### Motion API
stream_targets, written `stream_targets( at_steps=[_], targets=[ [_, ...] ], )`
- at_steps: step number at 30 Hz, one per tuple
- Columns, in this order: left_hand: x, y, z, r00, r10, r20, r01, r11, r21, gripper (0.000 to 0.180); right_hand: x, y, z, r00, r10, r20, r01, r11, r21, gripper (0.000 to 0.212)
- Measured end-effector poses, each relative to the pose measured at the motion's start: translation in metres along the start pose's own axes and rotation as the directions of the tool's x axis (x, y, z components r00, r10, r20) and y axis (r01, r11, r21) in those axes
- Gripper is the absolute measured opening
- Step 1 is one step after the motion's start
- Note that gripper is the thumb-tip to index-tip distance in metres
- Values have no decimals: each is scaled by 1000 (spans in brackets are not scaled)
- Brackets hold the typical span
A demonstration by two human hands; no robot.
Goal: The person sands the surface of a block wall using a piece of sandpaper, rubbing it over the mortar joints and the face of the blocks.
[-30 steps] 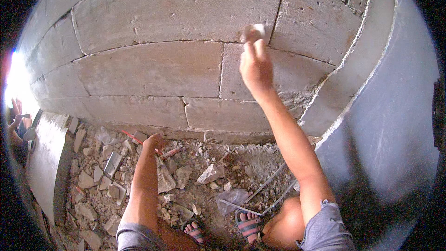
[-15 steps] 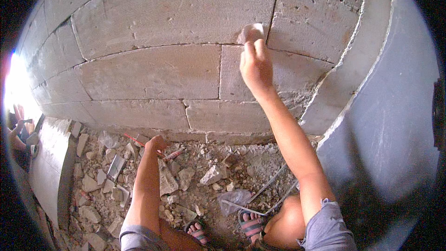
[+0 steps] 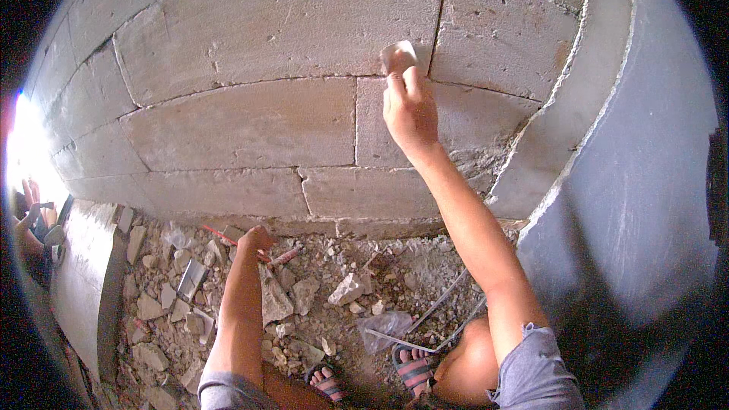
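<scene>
My right hand (image 3: 411,110) is closed on a scraper (image 3: 400,55) with a pale, flat metal blade. The blade lies against the block wall (image 3: 250,118), by the corner where a level joint meets an upright one. Low on the left, my left hand (image 3: 257,239) hangs by the foot of the wall with its fingers curled. A thin red rod (image 3: 219,234) runs behind that hand. Whether the fingers grip it is hidden.
Broken stones and rubble (image 3: 304,296) cover the floor, with a clear plastic bag (image 3: 385,330) near my sandalled feet. A smooth grey panel (image 3: 638,182) stands at right. A large slab (image 3: 83,281) leans at left, and another person's hand (image 3: 30,216) shows beyond it.
My right hand and the scraper have shifted a little left and slightly down along the wall. The left hand stays nearly where it was.
</scene>
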State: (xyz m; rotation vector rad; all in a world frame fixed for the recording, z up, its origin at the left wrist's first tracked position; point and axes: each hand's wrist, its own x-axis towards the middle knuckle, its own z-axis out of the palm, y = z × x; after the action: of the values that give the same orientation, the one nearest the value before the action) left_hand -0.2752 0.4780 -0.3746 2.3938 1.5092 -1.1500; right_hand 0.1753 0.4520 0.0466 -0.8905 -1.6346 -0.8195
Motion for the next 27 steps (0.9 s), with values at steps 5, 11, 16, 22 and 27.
stream_targets(
  at_steps=[5, 11, 16, 22, 27],
  targets=[
    [-20, 21, -30, 981, -186, 63, 193, 857, -478, 47, -24, -7, 12, 976, -99, 192, 72, 987, 142, 32],
    [-46, 20, -41, 971, -226, 78, 231, 802, -551, 48, 4, 19, -10, 1000, 11, 15, -10, 1000, -29, 50],
    [-49, 21, -48, 968, -237, 80, 239, 785, -572, 48, -7, 0, -1, 983, -31, 181, 15, 996, 90, 45],
    [-59, 17, -46, 961, -258, 97, 265, 767, -584, 48, -12, -12, 2, 985, -107, 135, 92, 989, 112, 43],
    [-59, 23, -54, 962, -258, 89, 259, 760, -596, 49, 5, 13, -13, 1000, 17, 26, -19, 999, 51, 28]
  ],
)
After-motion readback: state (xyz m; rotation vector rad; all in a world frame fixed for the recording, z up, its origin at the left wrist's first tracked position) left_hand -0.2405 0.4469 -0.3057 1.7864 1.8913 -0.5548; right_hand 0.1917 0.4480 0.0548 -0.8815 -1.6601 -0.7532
